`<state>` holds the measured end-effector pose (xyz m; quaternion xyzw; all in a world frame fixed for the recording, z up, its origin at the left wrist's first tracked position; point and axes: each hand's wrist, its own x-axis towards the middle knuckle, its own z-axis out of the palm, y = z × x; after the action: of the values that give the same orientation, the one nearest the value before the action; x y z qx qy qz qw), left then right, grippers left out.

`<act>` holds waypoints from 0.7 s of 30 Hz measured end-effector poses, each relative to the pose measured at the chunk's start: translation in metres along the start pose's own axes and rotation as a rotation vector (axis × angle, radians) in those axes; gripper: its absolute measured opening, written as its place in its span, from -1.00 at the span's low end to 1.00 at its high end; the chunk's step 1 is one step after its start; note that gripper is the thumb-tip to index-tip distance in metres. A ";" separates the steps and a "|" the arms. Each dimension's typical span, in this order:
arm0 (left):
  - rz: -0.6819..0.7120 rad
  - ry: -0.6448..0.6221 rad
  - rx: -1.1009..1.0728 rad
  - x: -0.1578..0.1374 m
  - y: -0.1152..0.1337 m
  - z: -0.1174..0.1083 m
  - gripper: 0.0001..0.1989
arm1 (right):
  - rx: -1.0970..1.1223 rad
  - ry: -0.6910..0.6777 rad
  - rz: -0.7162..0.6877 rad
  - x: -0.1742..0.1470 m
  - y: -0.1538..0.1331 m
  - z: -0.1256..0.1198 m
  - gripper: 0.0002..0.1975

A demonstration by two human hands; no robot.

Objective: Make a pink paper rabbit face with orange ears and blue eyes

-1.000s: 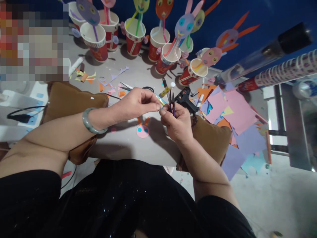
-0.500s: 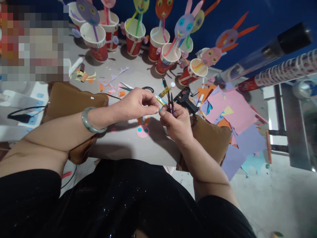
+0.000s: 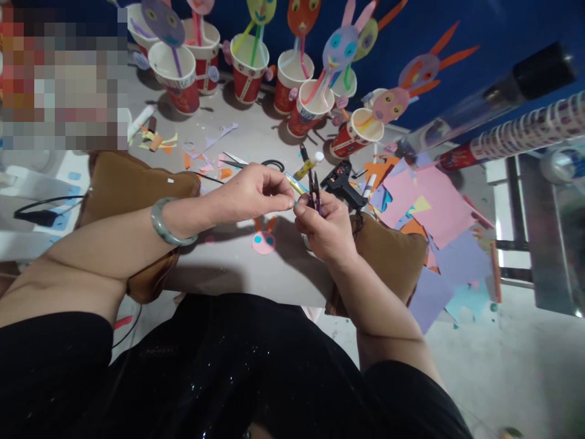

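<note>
My left hand [image 3: 262, 194], with a jade-like bangle on the wrist, pinches a tiny blue piece of paper [image 3: 295, 203] between thumb and fingertips; most of it is hidden. Touching distance away, my right hand [image 3: 326, 225] is closed around small scissors [image 3: 314, 192] with purple handles, blades pointing away from me. Below both hands, a pink paper rabbit face [image 3: 264, 242] with orange ears and blue eyes lies on the table [image 3: 219, 274]. Beyond the left hand lies another pair of scissors [image 3: 274, 164] with black handles.
Red-and-white paper cups [image 3: 176, 85] holding straws with paper animal faces line the back. A black glue gun [image 3: 342, 183] and a yellow glue stick [image 3: 308, 164] lie past my right hand. Coloured paper sheets [image 3: 439, 201] are piled right. Brown cushions [image 3: 137, 183] flank my arms; scraps [image 3: 158, 141] lie left.
</note>
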<state>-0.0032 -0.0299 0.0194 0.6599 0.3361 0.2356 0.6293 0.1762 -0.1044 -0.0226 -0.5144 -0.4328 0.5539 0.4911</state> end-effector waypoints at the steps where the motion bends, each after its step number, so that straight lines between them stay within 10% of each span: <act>1: -0.006 -0.001 -0.003 0.000 0.000 0.000 -0.95 | 0.001 -0.006 0.001 0.000 0.000 0.000 -0.57; 21: 0.001 -0.054 0.152 0.003 0.001 -0.005 -0.96 | -0.054 -0.001 -0.037 0.001 0.002 -0.002 -0.68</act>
<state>-0.0049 -0.0239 0.0205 0.7121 0.3355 0.1918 0.5862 0.1778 -0.1033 -0.0252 -0.5190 -0.4573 0.5331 0.4872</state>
